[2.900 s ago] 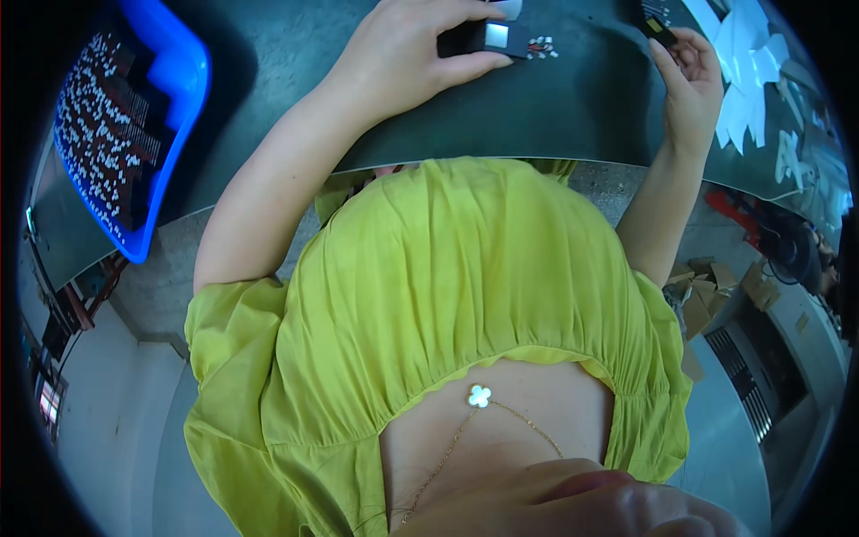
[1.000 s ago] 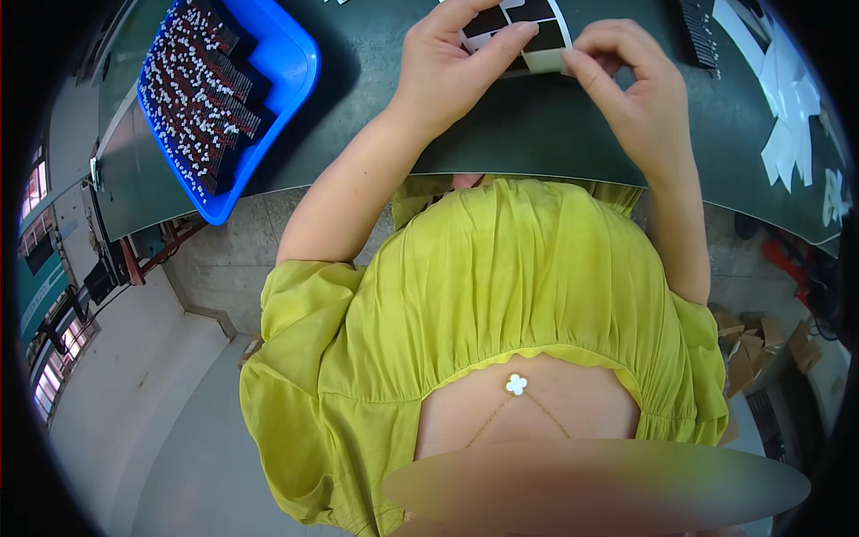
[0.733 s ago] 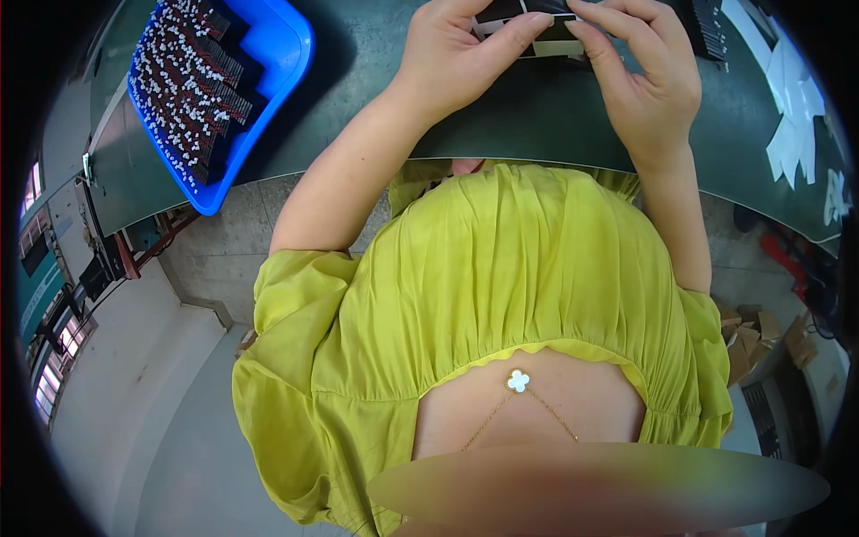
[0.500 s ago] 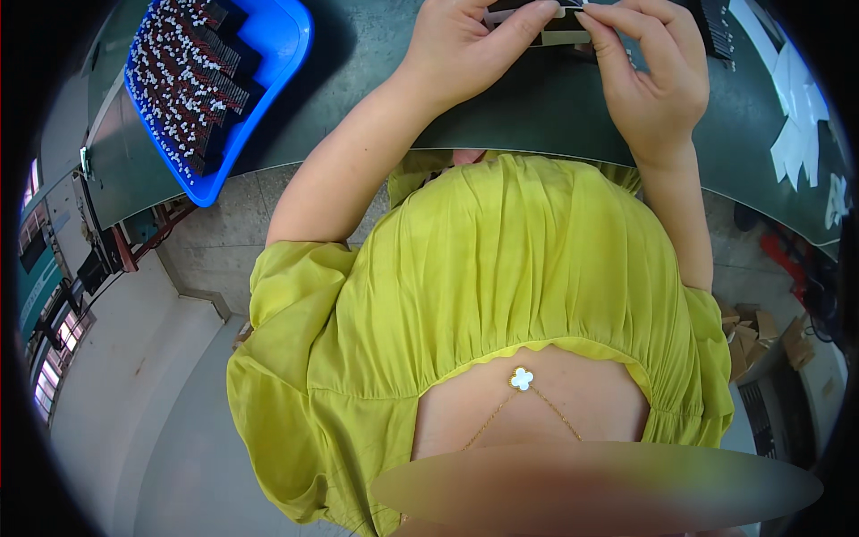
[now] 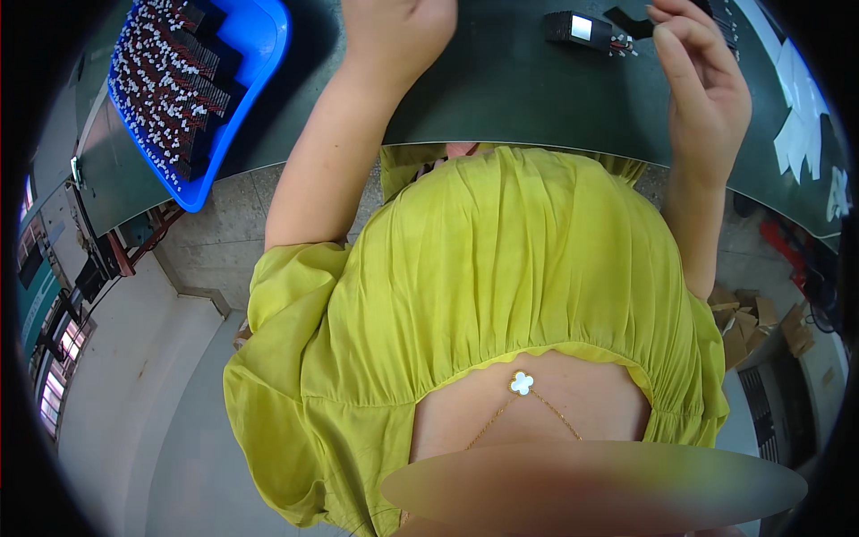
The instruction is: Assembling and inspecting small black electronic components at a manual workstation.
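Counted one tabletop (image 5: 510, 103), one blue tray (image 5: 255, 36), one left hand (image 5: 400, 31), one right hand (image 5: 709, 94), one dark strip (image 5: 632, 22), one black stack (image 5: 561, 27), one pendant (image 5: 522, 383). White connectors (image 5: 157, 85) defied counting.

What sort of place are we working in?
Likely a small workshop or assembly room: a blue tray holds rows of white-tipped, red-wired parts, white scraps lie on the green worktop, and cardboard is piled beyond its edge.

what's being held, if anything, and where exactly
The right hand appears to pinch a black sticker-like piece by its right end. The left hand is cut off by the frame, so its hold cannot be told.
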